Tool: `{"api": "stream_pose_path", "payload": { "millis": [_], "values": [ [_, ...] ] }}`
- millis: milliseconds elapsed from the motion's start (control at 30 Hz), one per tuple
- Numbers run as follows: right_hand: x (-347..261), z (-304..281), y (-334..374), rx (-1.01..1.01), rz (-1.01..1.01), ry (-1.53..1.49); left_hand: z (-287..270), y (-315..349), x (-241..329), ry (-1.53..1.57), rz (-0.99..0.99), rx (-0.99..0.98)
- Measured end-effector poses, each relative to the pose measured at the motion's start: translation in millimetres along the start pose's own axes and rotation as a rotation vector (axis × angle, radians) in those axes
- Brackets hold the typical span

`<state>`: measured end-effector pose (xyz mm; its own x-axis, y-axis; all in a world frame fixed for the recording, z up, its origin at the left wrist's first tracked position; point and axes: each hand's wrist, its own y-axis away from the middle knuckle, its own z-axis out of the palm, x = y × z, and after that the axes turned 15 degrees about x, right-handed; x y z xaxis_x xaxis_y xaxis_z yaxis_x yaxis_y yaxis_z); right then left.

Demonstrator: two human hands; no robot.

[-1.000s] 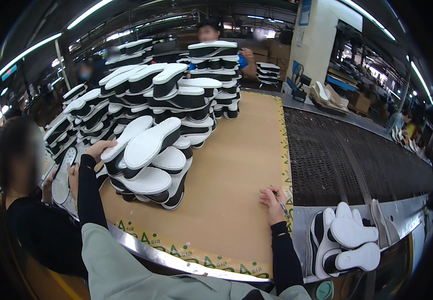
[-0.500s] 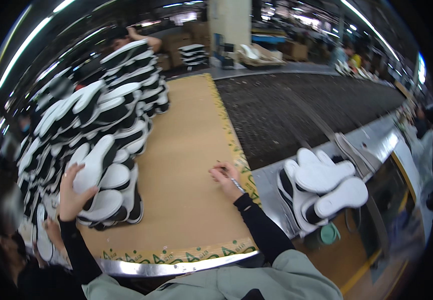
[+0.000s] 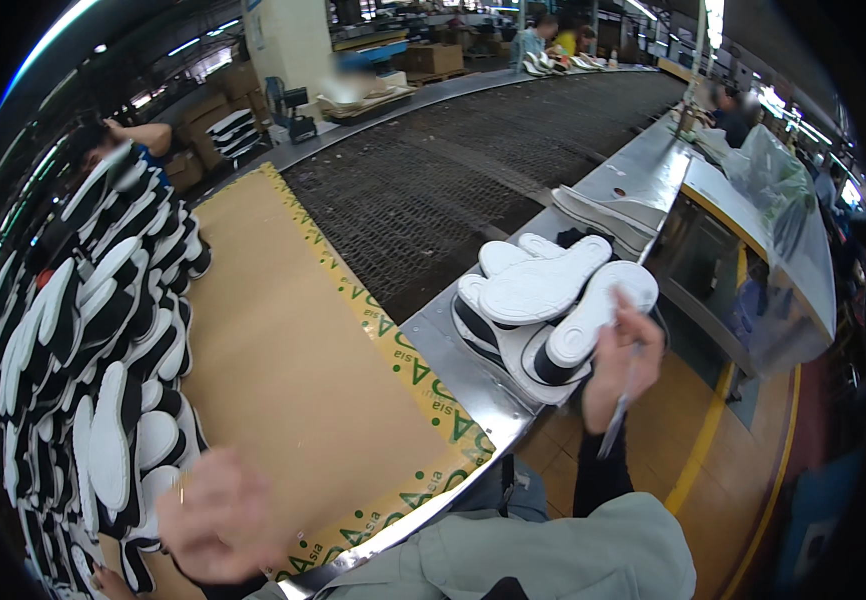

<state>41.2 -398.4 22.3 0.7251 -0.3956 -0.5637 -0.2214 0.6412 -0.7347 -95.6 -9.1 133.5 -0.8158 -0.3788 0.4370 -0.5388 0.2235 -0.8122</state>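
Note:
My right hand (image 3: 621,365) is closed around a slim, silver, pen-like tool (image 3: 617,415). Its fingertips overlap the edge of a white shoe sole (image 3: 585,318) with a black heel side; whether they touch it I cannot make out. That sole tops a small pile of white soles (image 3: 533,285) on the metal edge right of the board. Smeared by motion, my left hand (image 3: 218,515) is over the near left of the cardboard-covered board (image 3: 283,380), holding nothing I can make out. Beside it rise tall stacks of black-and-white soles (image 3: 118,440).
Beyond the board runs a dark mesh conveyor (image 3: 433,190). Grey soles (image 3: 608,218) lie farther along the metal edge. A cabinet (image 3: 753,250) draped with clear plastic stands at right. Another person's hand (image 3: 111,582) shows at lower left, and a co-worker's arm (image 3: 143,133) behind the stacks.
The view has turned right. My right hand went from over the board to the pile of soles, still with the tool. My left hand left the stacked soles and came nearer me.

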Motion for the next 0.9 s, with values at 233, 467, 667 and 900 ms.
{"api": "stream_pose_path", "payload": {
  "millis": [233, 467, 667, 900],
  "values": [
    [65.1, -80.6, -39.6, 0.162, 0.229, 0.409, 30.5, -53.9, 57.9, 0.758, 0.473, -0.158],
    [109.7, -69.5, -47.7, 0.218, 0.545, 0.243, 39.5, -35.5, 65.4, 0.585, 0.631, 0.164],
    [91.6, -39.8, -51.9, 0.384, 0.418, 0.075, 27.7, -31.6, 66.4, 0.409, 0.684, 0.163],
    [35.0, -19.4, -63.0, 0.301, 0.496, -0.215, 23.2, -26.5, 66.6, 0.361, 0.695, 0.158]
  ]
}}
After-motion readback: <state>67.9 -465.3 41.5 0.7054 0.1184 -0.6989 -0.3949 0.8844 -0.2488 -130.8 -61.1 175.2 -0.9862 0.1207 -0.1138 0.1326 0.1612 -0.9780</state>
